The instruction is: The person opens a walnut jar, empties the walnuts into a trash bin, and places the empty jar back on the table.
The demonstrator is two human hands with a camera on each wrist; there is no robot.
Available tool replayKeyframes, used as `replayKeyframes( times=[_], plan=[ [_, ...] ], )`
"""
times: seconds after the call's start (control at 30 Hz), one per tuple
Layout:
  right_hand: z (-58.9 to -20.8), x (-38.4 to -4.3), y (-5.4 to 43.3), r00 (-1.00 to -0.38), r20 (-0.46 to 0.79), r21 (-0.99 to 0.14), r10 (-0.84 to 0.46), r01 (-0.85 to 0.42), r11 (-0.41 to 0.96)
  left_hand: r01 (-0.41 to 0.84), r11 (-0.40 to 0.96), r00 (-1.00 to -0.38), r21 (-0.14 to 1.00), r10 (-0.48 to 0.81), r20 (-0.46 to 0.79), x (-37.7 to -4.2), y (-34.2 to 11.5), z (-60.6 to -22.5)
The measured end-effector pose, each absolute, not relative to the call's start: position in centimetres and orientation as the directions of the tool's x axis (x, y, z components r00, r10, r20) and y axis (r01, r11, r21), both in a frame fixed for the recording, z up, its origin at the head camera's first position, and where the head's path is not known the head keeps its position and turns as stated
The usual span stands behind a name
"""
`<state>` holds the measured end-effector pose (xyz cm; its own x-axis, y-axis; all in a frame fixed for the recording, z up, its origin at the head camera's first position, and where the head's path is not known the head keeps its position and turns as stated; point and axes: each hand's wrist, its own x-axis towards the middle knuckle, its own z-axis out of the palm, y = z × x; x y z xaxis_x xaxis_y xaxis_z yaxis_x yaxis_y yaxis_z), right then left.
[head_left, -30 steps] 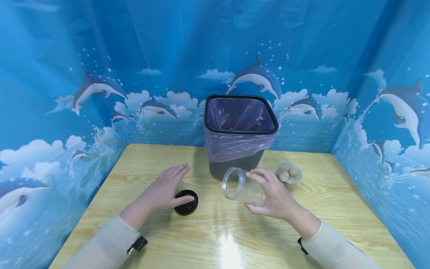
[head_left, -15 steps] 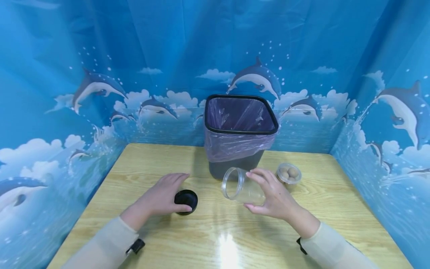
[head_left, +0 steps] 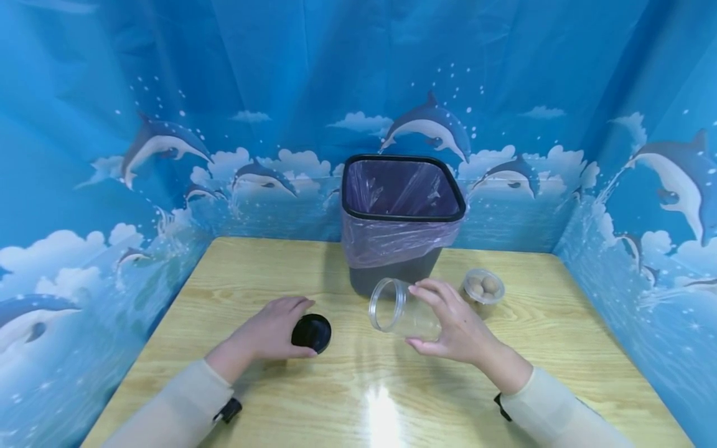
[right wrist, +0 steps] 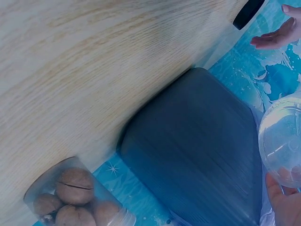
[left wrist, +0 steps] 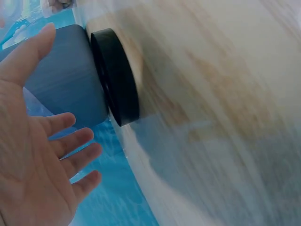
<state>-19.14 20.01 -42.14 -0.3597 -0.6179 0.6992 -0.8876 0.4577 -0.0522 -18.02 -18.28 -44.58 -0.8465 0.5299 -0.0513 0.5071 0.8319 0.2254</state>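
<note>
In the head view, your left hand (head_left: 271, 330) arches beside the black lid (head_left: 312, 333) on the table (head_left: 325, 398); your right hand (head_left: 460, 326) grips the tilted clear jar (head_left: 413, 316). Left wrist: your relaxed fingers (left wrist: 83, 159) spread, clear of the lid. Right wrist: your fingertips (right wrist: 274, 189) touch the jar.

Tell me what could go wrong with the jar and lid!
The jar is held sideways in the right hand, so it might slip. The left hand is close to the lid and could knock it away. The tub of nuts stands near the right hand, so a bump might tip it.
</note>
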Motion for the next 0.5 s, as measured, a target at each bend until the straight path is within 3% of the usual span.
replayKeyframes(
  times=[0.5],
  plan=[
    [-42.27, -19.18, 20.06, -0.37, 0.694, -0.06, -0.618, -0.885, 0.462, 0.44, 0.876, -0.874, 0.2, 0.468, -0.127, -18.4, -18.4, -45.67]
  ],
)
